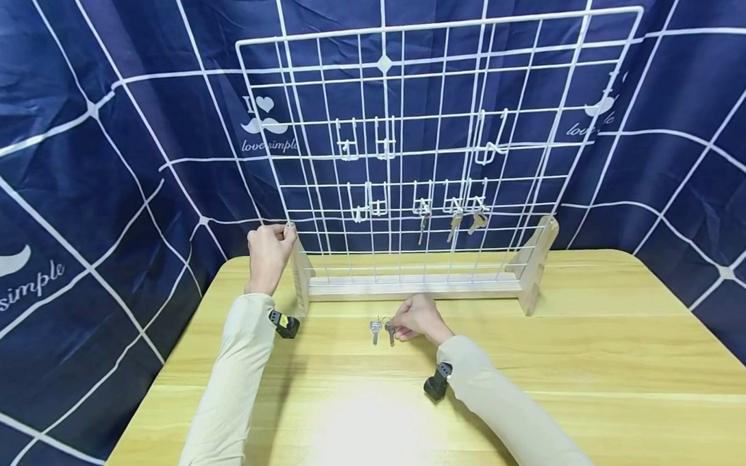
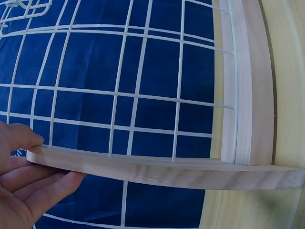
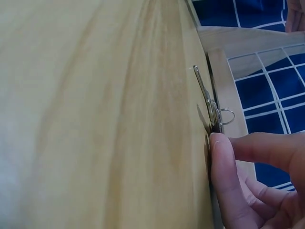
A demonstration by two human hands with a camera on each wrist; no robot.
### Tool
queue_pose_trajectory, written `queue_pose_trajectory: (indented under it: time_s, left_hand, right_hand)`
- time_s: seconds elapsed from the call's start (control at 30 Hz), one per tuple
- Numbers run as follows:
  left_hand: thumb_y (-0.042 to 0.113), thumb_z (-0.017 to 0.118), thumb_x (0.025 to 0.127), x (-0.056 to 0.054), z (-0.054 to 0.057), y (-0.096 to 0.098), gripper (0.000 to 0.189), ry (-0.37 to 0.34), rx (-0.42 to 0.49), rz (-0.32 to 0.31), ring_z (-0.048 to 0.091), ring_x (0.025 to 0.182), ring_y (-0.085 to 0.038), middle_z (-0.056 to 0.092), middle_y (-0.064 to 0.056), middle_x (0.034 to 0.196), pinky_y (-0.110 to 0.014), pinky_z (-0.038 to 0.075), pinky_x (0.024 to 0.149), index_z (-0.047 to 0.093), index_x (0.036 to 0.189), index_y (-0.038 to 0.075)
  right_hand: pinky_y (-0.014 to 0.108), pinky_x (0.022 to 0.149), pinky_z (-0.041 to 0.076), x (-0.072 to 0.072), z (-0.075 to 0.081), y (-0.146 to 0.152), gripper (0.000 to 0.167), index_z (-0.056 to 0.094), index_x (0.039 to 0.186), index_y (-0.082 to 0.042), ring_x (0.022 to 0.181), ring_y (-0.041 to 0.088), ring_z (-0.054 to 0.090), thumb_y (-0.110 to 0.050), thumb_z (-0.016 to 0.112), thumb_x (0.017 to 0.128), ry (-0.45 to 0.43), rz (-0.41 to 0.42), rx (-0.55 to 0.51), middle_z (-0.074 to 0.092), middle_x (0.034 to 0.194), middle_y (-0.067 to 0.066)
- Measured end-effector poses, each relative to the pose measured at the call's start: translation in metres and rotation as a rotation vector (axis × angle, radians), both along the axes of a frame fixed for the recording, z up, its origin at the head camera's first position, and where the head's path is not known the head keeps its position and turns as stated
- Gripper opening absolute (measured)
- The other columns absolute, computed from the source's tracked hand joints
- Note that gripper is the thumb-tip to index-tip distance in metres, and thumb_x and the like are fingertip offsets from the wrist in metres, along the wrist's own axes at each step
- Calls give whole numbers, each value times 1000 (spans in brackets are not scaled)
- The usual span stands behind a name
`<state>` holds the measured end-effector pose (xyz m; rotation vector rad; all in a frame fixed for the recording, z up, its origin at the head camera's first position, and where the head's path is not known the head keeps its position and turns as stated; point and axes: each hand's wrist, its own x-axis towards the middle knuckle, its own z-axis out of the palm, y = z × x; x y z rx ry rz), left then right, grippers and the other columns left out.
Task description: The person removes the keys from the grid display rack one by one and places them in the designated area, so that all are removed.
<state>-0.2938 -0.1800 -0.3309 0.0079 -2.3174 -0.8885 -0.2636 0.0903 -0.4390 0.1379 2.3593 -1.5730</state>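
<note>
My left hand (image 1: 267, 253) grips the upper end of the wooden side upright (image 2: 143, 171) of a white wire grid rack, thumb on one face and fingers on the other. My right hand (image 1: 421, 318) is low over the table in front of the rack's base. Between its thumb and forefinger it pinches a key (image 1: 391, 332), and a small metal ring (image 3: 228, 116) shows beside the fingertips. A second silver key (image 1: 376, 330) lies just left of the pinched one. In the right wrist view the keys overlap near the fingertips.
Several white wire hooks (image 1: 385, 148) hang on the grid (image 1: 441, 115). Keys hang from the lower hooks, among them a brass-coloured key (image 1: 455, 225). A wooden base bar (image 1: 408, 286) joins the uprights on the wooden table (image 1: 622, 338). Blue curtains (image 1: 139, 40) enclose it.
</note>
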Motion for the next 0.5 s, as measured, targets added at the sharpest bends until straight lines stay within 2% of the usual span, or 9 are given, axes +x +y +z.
queue_pose_trajectory:
  time_s: [0.23,0.37,0.5]
  left_hand:
    - [14,58,89,-1,-1,1,24,3,2,-2,65,63,-29,72,-15,71,-42,51,65,76,86,-3]
    - [14,58,89,-1,-1,1,25,2,1,-1,67,66,-30,72,-15,74,-43,52,68,76,87,-3]
    - [13,57,88,-1,-1,1,25,23,-7,3,66,63,-28,71,-14,71,-42,51,66,76,85,-3]
  right_hand:
    - [27,52,54,2,0,0,11,62,80,4,47,14,61,2,73,78,8,-13,36,67,66,16]
    - [27,53,54,4,1,0,12,61,81,4,48,15,62,5,72,78,3,1,63,67,67,16]
    - [28,53,55,6,2,0,14,60,82,3,48,15,62,5,72,76,4,32,101,67,66,16]
